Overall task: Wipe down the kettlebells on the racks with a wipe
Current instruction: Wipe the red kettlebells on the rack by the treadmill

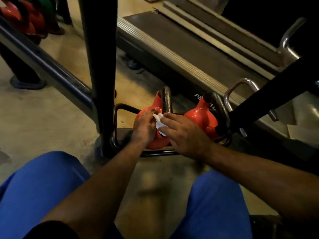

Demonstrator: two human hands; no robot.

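Observation:
Two orange-red kettlebells with dark handles sit on the lowest rack shelf. My left hand [144, 125] lies flat on the left kettlebell [157, 107], steadying its side. My right hand [185, 133] presses a white wipe [159, 122] against that same kettlebell's front, fingers curled over the wipe. The right kettlebell [201, 118] stands untouched beside my right hand, its handle [221, 109] leaning right. Most of the left kettlebell's body is hidden under my hands.
A black rack upright [101, 66] rises just left of my hands, with a slanted rack rail [43, 62] running to upper left. Red and green kettlebells [25, 16] sit at top left. A treadmill deck [189, 49] lies behind. My blue-trousered knees [39, 185] frame the bottom.

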